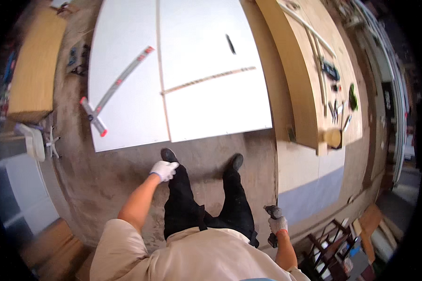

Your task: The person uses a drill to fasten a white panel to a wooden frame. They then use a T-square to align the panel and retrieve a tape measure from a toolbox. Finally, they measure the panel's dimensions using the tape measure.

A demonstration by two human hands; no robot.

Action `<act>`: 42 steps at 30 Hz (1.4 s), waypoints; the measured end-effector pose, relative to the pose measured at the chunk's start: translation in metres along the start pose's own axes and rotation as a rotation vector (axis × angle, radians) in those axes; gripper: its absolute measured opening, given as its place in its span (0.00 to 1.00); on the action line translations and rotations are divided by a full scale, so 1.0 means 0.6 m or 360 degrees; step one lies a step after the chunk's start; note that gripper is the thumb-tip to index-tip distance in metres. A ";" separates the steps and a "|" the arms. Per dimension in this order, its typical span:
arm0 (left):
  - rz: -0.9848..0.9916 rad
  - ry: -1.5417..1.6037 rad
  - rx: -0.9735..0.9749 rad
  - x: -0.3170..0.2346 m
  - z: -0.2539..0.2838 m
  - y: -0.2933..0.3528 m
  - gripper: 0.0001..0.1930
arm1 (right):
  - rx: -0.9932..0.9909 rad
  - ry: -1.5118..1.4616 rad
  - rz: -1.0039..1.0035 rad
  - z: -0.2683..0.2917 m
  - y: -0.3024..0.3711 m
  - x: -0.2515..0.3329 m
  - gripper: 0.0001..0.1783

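Grey power drill [272, 213] gripped in gloved right hand [277, 225]; gloved left hand [164, 170] loosely curled, empty.

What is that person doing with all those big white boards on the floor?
A person in gloves stands on the concrete floor in front of two white boards. The right hand grips a dark power tool. The left hand is held out, empty. A long ruler and a wooden strip lie on the boards.

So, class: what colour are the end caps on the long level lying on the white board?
Red, on the level; head view.
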State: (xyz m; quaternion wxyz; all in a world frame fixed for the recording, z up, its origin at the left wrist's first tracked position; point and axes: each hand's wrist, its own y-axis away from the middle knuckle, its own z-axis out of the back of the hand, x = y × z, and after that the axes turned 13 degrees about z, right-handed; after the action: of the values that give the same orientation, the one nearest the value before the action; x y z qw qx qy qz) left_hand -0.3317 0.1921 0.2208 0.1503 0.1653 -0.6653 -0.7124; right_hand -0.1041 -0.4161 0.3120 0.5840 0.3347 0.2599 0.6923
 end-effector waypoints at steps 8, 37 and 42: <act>-0.0361 0.1322 0.0120 0.405 0.359 0.008 0.25 | -0.0061 -0.0392 0.0623 0.056 0.030 0.369 0.23; -0.0202 0.2218 -0.0043 0.871 0.016 0.319 0.18 | 0.0727 -0.0797 0.1079 -0.056 -0.179 1.157 0.17; 0.0119 0.1629 -0.0439 0.797 0.014 0.358 0.20 | 0.0600 -0.0694 0.1081 -0.035 -0.249 1.128 0.18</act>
State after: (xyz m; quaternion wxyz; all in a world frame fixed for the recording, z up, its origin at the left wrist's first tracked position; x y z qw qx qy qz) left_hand -0.7671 -0.0227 0.4187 0.5015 0.4467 -0.4125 -0.6155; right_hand -0.0887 0.2769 0.2943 0.2935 0.6398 0.1278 0.6987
